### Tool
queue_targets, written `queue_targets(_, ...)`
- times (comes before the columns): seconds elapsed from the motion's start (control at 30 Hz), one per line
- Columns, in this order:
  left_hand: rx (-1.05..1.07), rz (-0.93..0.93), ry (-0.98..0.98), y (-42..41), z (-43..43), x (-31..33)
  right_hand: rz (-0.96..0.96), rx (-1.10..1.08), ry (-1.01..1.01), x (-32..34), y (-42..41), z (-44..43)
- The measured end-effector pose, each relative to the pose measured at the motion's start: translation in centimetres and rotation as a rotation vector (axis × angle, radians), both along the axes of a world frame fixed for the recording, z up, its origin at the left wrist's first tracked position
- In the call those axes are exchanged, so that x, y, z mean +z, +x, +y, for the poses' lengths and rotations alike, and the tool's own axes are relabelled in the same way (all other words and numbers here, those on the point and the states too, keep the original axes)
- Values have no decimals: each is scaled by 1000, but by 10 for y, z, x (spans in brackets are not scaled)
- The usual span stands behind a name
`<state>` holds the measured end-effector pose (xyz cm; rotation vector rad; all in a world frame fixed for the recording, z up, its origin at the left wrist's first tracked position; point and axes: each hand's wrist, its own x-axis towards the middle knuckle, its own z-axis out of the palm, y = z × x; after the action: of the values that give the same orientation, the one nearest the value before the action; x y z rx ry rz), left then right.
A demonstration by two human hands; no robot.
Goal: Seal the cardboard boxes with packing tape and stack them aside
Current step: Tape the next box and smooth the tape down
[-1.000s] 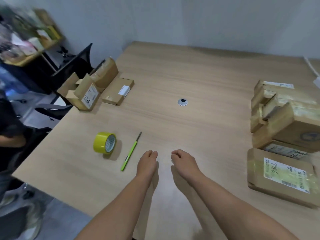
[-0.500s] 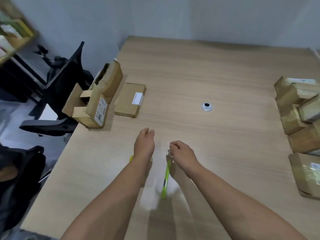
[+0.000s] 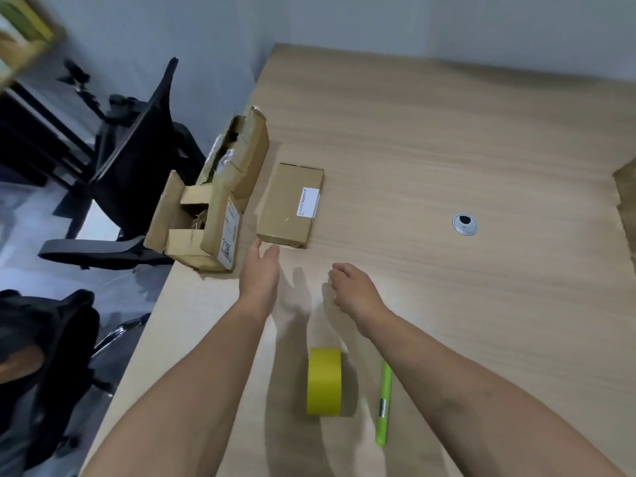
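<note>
A flat cardboard box (image 3: 290,204) with a white label lies on the wooden table (image 3: 447,149). To its left an open box (image 3: 203,232) with raised flaps sits at the table's left edge, and a taller torn box (image 3: 241,156) leans behind it. My left hand (image 3: 260,273) reaches forward with straight fingers, its tips just short of the flat box's near edge. My right hand (image 3: 354,290) hovers to the right with fingers loosely curled, holding nothing. A yellow tape roll (image 3: 324,381) stands on edge between my forearms, beside a green cutter (image 3: 383,404).
A round metal cable grommet (image 3: 464,224) sits in the table to the right. A corner of another cardboard box (image 3: 626,187) shows at the right edge. Black office chairs (image 3: 134,166) stand left of the table, and a seated person (image 3: 20,366) is at lower left.
The view has swung left and nearer the left-hand boxes; the right stack has left the frame. Both hands moved forward toward the flat box, past the tape roll and cutter.
</note>
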<state>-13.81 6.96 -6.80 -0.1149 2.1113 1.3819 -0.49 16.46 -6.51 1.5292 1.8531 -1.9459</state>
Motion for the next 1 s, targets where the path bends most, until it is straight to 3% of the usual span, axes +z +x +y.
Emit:
queue_targets(0.27,-87,-20,-33,-54,14,-26,106,-124,-229,5,-60,7)
queue_targets(0.5,-76,-43,-2,-72,18,-68,169,-38,-227,-5,-82,15)
queue_targets(0.8,-30,-54,12,-37,22,-33,117,-109,-234,-15,-57,18)
queue_targets(1.0,-107,-44,21,-2,15,-18,63,-230,-248,-11,-27,17)
